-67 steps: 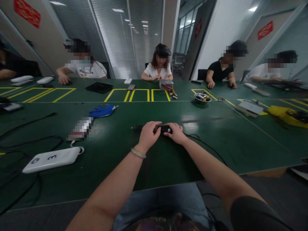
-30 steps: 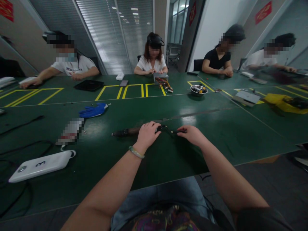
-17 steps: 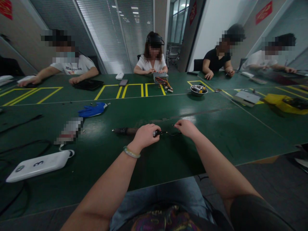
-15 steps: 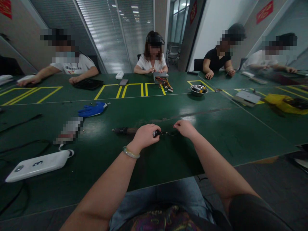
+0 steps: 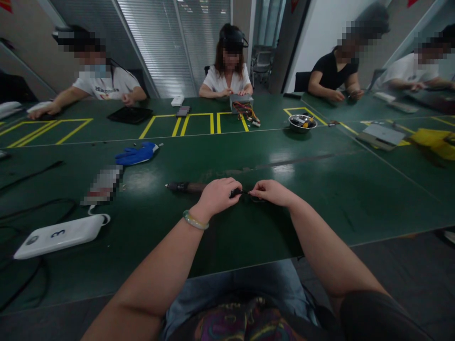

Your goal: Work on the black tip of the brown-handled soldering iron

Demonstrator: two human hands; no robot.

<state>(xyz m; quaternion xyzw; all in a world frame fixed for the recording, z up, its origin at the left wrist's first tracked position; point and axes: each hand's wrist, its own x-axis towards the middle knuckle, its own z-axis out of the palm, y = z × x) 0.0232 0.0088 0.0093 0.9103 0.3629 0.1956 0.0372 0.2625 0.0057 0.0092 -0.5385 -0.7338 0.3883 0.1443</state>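
A dark electric screwdriver lies across the green table, its pointed metal tip toward the left. My left hand is wrapped around its rear part, hiding much of the body. The black back end pokes out past my thumb. My right hand pinches a small dark plug-like piece at that back end. The two meet or nearly meet; I cannot tell whether they are joined. Under my right fingers a thin dark loop, possibly cable, shows in part.
A white power bank is wired to a phone at the left, near a blue glove. Farther back are a metal bowl of small parts and a grey box with wires. Several people sit opposite.
My right hand has moved left, bringing the small dark piece up to the screwdriver's back end. My left hand keeps its hold. The view has tilted slightly downward.
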